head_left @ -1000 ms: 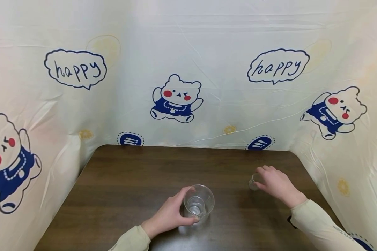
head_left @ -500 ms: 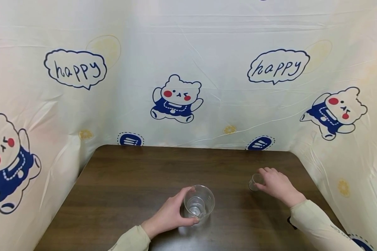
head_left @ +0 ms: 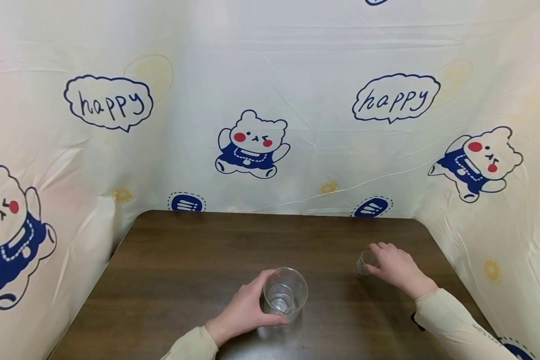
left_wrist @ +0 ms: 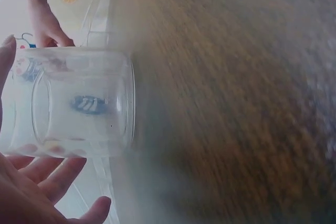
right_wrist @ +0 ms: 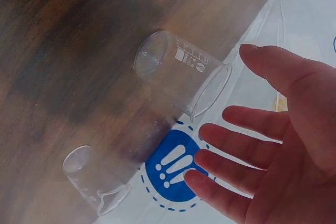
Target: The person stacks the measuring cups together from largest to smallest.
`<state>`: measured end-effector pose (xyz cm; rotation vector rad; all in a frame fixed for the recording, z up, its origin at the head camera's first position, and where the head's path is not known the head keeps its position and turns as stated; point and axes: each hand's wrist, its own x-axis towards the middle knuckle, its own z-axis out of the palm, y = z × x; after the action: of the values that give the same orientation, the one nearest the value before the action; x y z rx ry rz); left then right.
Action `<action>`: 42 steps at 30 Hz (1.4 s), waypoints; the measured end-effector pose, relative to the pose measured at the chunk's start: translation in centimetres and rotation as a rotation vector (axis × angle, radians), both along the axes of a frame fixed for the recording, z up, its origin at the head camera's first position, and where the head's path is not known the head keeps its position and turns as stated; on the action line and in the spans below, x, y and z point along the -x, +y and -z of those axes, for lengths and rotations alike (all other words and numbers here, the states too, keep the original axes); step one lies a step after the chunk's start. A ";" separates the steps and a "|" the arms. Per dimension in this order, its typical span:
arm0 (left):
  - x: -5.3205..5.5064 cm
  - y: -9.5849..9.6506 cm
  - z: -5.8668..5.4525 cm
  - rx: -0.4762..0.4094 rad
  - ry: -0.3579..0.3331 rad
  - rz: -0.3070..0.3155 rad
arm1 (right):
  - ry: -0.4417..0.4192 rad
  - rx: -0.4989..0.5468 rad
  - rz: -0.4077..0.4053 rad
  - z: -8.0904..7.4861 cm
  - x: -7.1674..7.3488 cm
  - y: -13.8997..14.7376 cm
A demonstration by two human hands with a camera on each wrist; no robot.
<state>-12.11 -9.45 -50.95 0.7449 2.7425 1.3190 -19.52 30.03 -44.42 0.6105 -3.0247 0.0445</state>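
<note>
My left hand [head_left: 246, 306] curls its thumb and fingers around a large clear glass beaker [head_left: 298, 283] standing upright on the table. Inside that beaker sits a smaller clear glass [left_wrist: 79, 111], seen through the wall in the left wrist view. Over to the right, my right hand [head_left: 398, 267] is beside a small clear beaker [head_left: 362, 265], thumb and fingers close to its rim. The right wrist view shows these fingers [right_wrist: 239, 142] spread and relaxed near this beaker [right_wrist: 176, 72], which bears white markings. A still smaller beaker [right_wrist: 94, 182] stands beside it, hidden in the head view.
Both hands work over a dark brown wooden table [head_left: 198, 250] with rounded back corners. A pale curtain [head_left: 319, 65] printed with bears hangs behind it and along both sides. A small dark item [head_left: 417, 321] shows beside the right sleeve.
The head view has tilted very slightly, so the scene sits a little lower in it. Both hands and the beakers keep their places.
</note>
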 end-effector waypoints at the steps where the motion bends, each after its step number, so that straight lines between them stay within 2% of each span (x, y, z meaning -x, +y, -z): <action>1: 0.0 0.0 0.0 0.002 -0.002 -0.003 | 0.001 -0.001 0.000 0.0 0.0 0.0; 7: 0.0 0.1 -0.2 0.009 -0.010 0.002 | -0.002 -0.005 0.002 0.1 0.1 0.0; 15: 0.1 0.1 0.0 -0.027 -0.029 0.029 | -0.011 -0.009 0.023 0.7 0.4 0.1; 24: 0.4 0.1 0.1 -0.053 -0.008 0.045 | -0.056 -0.023 0.042 1.0 1.0 0.0; 35: 0.3 0.2 0.2 -0.033 -0.014 0.048 | -0.094 -0.029 0.063 1.5 1.3 0.3; 42: 0.2 0.2 0.2 -0.035 -0.027 0.045 | -0.106 -0.031 0.047 1.2 1.4 0.3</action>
<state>-12.35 -9.27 -51.14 0.7800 2.6723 1.3612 -20.94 30.30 -45.67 0.5567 -3.1464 0.0288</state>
